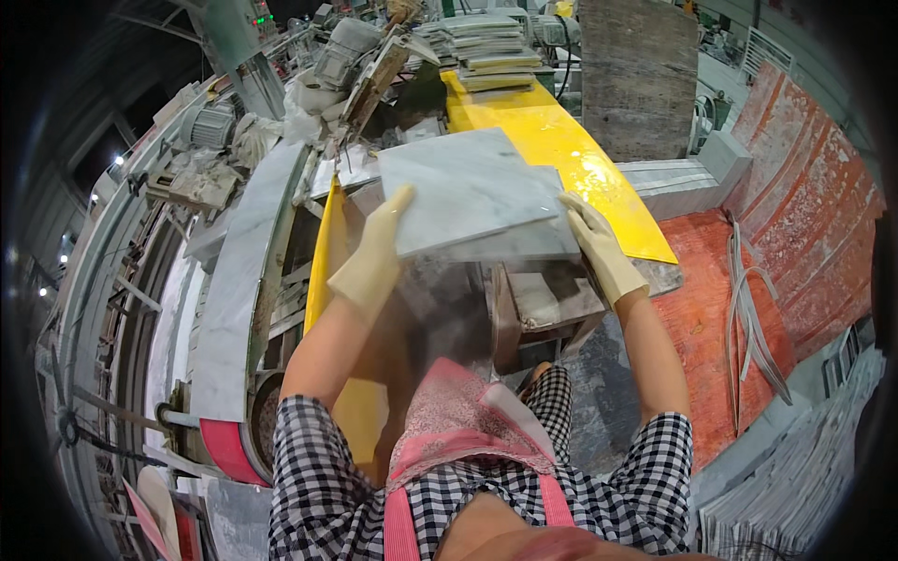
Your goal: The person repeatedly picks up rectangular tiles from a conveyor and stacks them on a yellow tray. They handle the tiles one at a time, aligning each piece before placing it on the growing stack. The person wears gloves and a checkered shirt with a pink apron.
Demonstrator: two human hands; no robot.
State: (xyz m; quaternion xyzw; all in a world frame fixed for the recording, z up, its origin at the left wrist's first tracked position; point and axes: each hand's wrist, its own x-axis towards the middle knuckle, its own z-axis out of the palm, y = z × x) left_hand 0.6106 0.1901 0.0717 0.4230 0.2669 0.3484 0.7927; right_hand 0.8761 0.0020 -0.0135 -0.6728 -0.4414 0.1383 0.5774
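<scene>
A pale grey marble tile (468, 187) with faint veins lies at an angle over a second marble tile (524, 245), whose right and near edges show from under it. My left hand (372, 251), in a cream rubber glove, grips the upper tile's left edge with the thumb on top. At the right side my right hand (601, 245), gloved the same way, holds the edge of the tiles; its fingertips lie near their upper right corner. The undersides of both hands' grips are hidden.
Left runs a conveyor belt (245, 280) carrying grey slabs, with a motor (208, 127) beyond. A wooden stand (547, 304) sits below the tiles. Ahead slopes a yellow board (552, 140) below stacked tiles (486, 51). Straps (744, 318) lie on the red surface (697, 323).
</scene>
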